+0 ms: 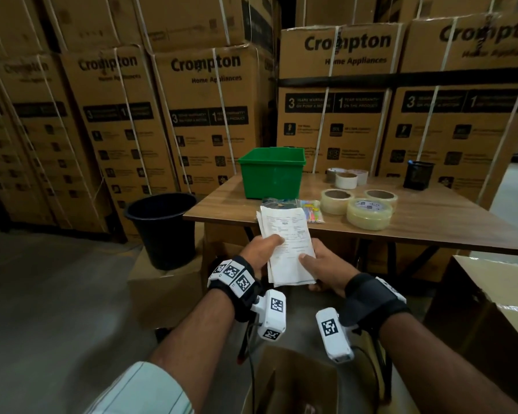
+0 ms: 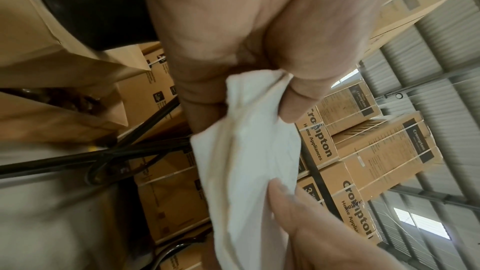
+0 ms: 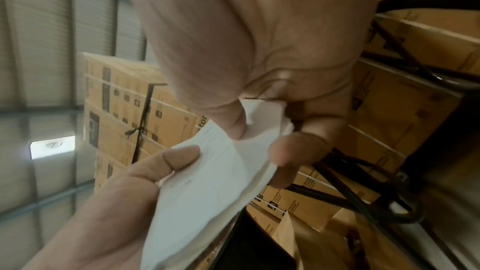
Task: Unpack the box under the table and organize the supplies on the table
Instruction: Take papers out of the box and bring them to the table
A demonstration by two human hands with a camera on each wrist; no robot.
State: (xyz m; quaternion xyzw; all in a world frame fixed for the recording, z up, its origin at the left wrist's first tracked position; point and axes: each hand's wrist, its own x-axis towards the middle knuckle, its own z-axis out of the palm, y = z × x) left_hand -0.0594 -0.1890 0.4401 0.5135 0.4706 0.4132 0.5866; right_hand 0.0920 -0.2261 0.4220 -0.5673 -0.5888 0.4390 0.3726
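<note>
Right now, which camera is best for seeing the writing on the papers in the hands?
The head view: the stack of papers faces it, printed side up, held by the left hand and the right hand. The left wrist view shows only the blank back; the right wrist view shows faint, blurred print.

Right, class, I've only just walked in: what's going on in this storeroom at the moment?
A person stands in front of a wooden table, holding a stack of printed papers with the left hand and the right hand. On the table sit a green bin, several tape rolls and a black mesh cup. An open cardboard box lies below.
</note>
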